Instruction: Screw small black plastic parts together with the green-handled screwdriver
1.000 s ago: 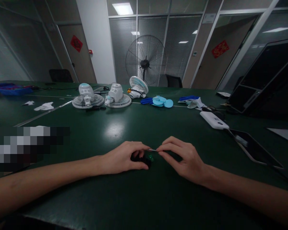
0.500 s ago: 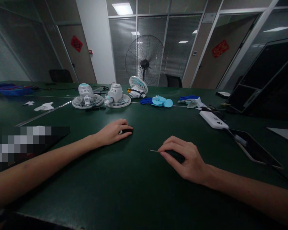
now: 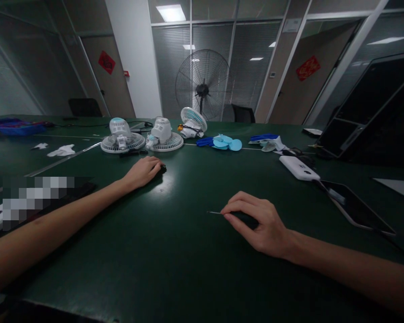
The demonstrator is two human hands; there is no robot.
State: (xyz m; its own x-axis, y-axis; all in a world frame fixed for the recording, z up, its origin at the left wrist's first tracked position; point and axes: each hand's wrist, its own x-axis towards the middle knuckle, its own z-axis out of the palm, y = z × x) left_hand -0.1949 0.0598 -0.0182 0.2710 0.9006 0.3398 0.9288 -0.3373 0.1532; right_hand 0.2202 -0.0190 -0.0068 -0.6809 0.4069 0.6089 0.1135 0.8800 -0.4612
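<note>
A dim office room with glass partitions and blinds lies behind a long dark green table (image 3: 195,269), and a large pedestal fan (image 3: 202,84) stands past its far edge. On the far part of the table sit three small white desk fans (image 3: 161,134), two lying face down and one tilted, with loose light blue fan blades (image 3: 226,142) just beside them and blue gloves (image 3: 267,140) further right. A white power bank (image 3: 299,168) lies near a dark tablet (image 3: 355,207) on the right side.

The left hand (image 3: 142,172) is stretched forward, palm down, its fingers curled over a small black part (image 3: 162,168) that peeks out at the fingertips and rests on the table near the two face-down fans. The right hand (image 3: 259,224) lies closer to the body, well apart from the left, fingers bent and pinching a thin screwdriver (image 3: 216,212) whose slim metal shaft points left, low over the table; its dark handle is mostly hidden under the palm
</note>
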